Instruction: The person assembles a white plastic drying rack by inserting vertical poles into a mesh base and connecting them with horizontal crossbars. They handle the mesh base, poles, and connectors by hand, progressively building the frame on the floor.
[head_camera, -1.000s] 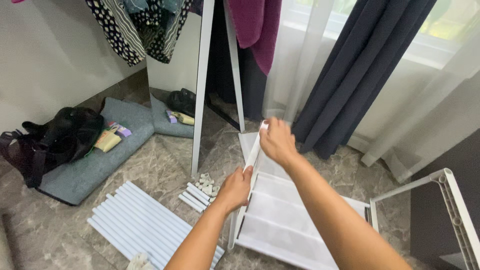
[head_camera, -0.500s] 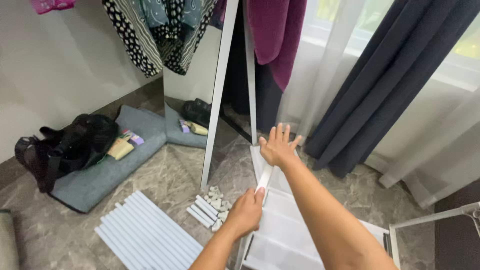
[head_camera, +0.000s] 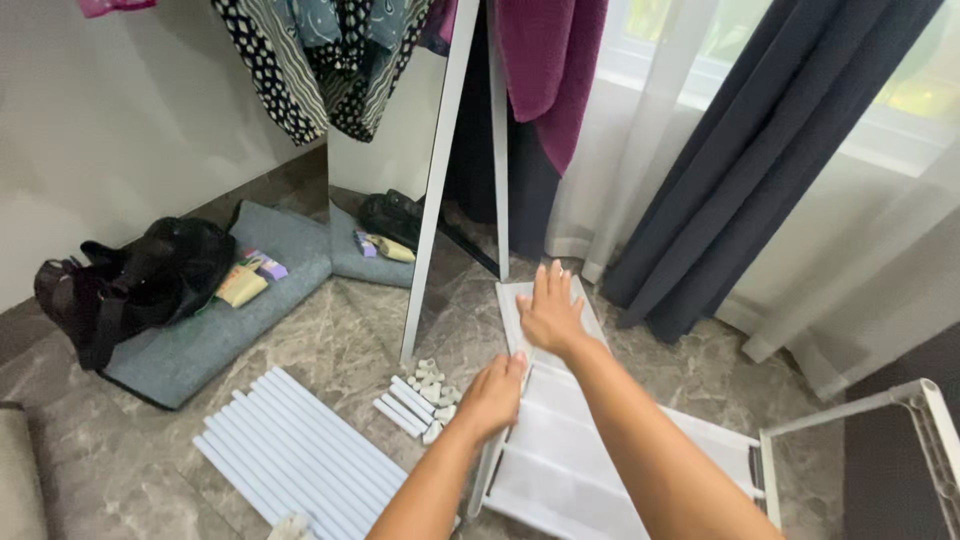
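A white fabric shelf panel (head_camera: 560, 450) with a white frame lies on the marble floor in front of me. My right hand (head_camera: 548, 312) rests flat on its far end, fingers spread. My left hand (head_camera: 492, 395) grips the panel's left edge rod, fingers curled around it. Just left of that hand lie short white tubes and small connectors (head_camera: 420, 398). A row of several long pale tubes (head_camera: 295, 452) lies further left on the floor.
A standing mirror (head_camera: 420, 170) leans at centre, with hanging clothes above. A black bag (head_camera: 140, 280) and small packets sit on a grey mat (head_camera: 190, 350) at left. Dark and sheer curtains (head_camera: 760, 170) hang at right. A white frame piece (head_camera: 925, 420) stands at far right.
My right hand has let go of the raised panel end and now lies flat on it; the panel has come down to the floor. My left hand keeps hold of the edge.
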